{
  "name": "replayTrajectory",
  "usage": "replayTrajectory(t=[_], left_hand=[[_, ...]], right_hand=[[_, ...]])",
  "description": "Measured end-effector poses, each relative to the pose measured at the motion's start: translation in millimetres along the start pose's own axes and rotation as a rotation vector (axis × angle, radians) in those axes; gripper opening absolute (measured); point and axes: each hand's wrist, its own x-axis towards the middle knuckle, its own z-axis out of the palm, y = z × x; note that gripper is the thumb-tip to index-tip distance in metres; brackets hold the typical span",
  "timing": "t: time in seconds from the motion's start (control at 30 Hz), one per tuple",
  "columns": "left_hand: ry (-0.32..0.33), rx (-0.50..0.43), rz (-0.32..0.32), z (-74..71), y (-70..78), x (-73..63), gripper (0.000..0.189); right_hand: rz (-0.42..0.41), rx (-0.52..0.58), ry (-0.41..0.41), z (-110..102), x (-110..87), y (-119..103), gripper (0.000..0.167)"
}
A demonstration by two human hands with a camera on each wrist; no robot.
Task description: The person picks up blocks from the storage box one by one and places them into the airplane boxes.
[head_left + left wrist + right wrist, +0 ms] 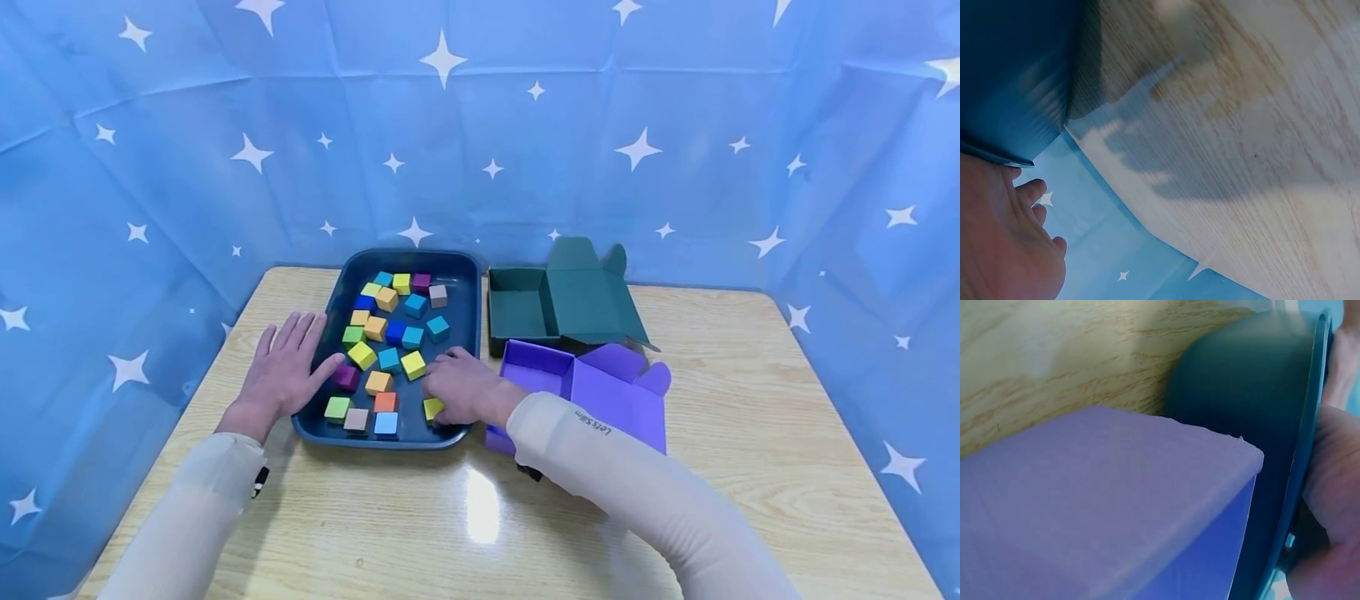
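Note:
A dark blue tray (408, 440) holds many coloured cubes, among them yellow, orange, teal, purple and green ones. My right hand (467, 387) reaches over the tray's right rim, its thumb and fingers about a yellow cube (432, 409) near the front right corner. Another yellow cube (413, 365) lies just left of those fingers. With fingers spread, my left hand (281, 375) lies along the tray's left rim, thumb over the edge close to a purple cube (347, 378). The left wrist view shows that hand (1007, 231) against the tray's outer wall (1016, 75).
Right of the tray stands an open purple box (618, 400), partly under my right forearm. Behind it is an open dark green box (592, 300), its lid folded to the right. The wooden table (360, 533) meets blue star-patterned cloth (495, 117) at the back and sides.

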Motion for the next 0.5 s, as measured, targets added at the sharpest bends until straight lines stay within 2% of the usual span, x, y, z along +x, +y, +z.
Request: replayTrajectory(t=[0.27,0.5], left_hand=[[0.005,0.003,0.006,2.1,-0.4,-0.7,0.085],[0.008,0.009,0.006,0.7,0.9,0.4,0.084]], right_hand=[[0.004,-0.009,0.014,2.8,1.9,-0.4,0.038],[0.012,-0.024,0.042,-4.1,0.7,-1.2,0.038]])
